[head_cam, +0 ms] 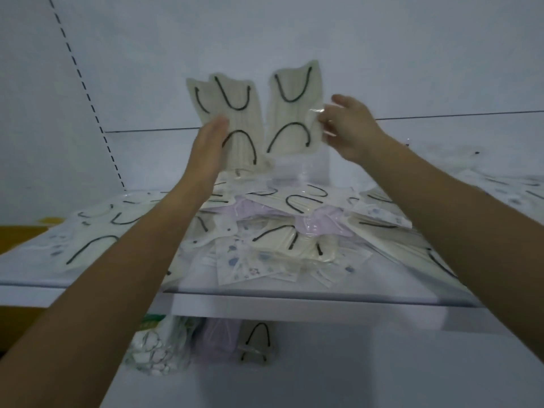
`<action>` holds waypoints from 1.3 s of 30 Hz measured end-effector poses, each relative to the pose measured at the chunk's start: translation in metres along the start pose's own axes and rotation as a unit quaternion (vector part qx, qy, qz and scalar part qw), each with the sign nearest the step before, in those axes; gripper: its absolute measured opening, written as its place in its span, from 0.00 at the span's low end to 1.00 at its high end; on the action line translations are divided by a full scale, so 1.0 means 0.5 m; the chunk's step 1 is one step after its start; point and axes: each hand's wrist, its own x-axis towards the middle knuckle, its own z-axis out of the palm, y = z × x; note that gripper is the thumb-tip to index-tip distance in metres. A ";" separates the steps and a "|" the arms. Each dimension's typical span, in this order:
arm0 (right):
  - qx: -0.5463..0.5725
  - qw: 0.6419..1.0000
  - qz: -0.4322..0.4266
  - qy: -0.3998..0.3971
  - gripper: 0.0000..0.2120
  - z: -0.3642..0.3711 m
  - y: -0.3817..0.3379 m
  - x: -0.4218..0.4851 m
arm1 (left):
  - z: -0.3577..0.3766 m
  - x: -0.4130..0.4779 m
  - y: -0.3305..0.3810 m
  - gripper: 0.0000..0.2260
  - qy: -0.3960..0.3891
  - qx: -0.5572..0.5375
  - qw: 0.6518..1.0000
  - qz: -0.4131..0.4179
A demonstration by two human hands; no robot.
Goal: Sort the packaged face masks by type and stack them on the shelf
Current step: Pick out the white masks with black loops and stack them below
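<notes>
Two overlapped cream mask packs [235,113] with black ear loops are upright above the shelf [294,301]. The left hand [206,148] is flat against their left edge, fingers straight, thumb hidden. Just beside them is a single cream pack [294,110], also upright. The right hand [350,128] pinches its clear wrapper edge with curled fingers. Below is a loose pile [279,231] of cream, lilac and printed packs on the shelf. Standing packs [217,340] are on the lower level.
</notes>
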 end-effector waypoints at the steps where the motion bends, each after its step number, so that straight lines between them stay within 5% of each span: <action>1: -0.010 1.000 0.010 -0.018 0.28 0.017 0.010 -0.007 | 0.016 -0.011 0.011 0.29 -0.017 -0.011 1.000 -0.006; 5: -0.056 0.997 0.017 -0.058 0.30 -0.003 0.004 -0.028 | 0.076 -0.046 0.024 0.27 -0.029 0.055 0.995 0.080; 8: -0.215 0.976 -0.021 -0.010 0.28 -0.129 -0.043 -0.036 | 0.116 -0.052 0.015 0.29 -0.054 0.069 0.989 0.118; 11: -0.437 0.899 0.036 0.003 0.26 -0.287 -0.064 -0.054 | 0.173 -0.056 0.001 0.27 -0.082 0.069 0.986 0.127; 16: -0.656 0.730 0.180 -0.066 0.34 -0.406 -0.025 -0.091 | 0.285 -0.066 -0.023 0.23 -0.078 0.106 0.990 0.055; 18: -0.691 0.698 0.172 -0.080 0.38 -0.409 -0.014 -0.096 | 0.313 -0.075 -0.031 0.23 -0.074 0.120 0.988 0.059; 22: -0.664 0.736 0.113 -0.069 0.34 -0.405 -0.019 -0.096 | 0.335 -0.090 -0.044 0.22 -0.052 0.161 0.983 0.076; 26: -0.511 0.859 0.028 -0.004 0.26 -0.421 -0.047 -0.093 | 0.322 -0.083 -0.040 0.20 -0.033 0.176 0.982 0.060; 30: -0.349 0.936 -0.031 0.039 0.24 -0.434 -0.065 -0.093 | 0.315 -0.088 -0.020 0.22 -0.031 0.165 0.985 0.045; 32: -0.336 0.940 -0.026 0.042 0.24 -0.438 -0.061 -0.093 | 0.314 -0.094 -0.017 0.22 -0.036 0.158 0.986 0.051; 36: -0.512 0.858 0.029 0.029 0.25 -0.451 -0.034 -0.095 | 0.302 -0.098 -0.016 0.22 -0.037 0.153 0.986 0.056; 39: -0.475 0.874 0.075 0.065 0.26 -0.453 -0.019 -0.101 | 0.295 -0.099 -0.012 0.22 -0.044 0.151 0.986 0.056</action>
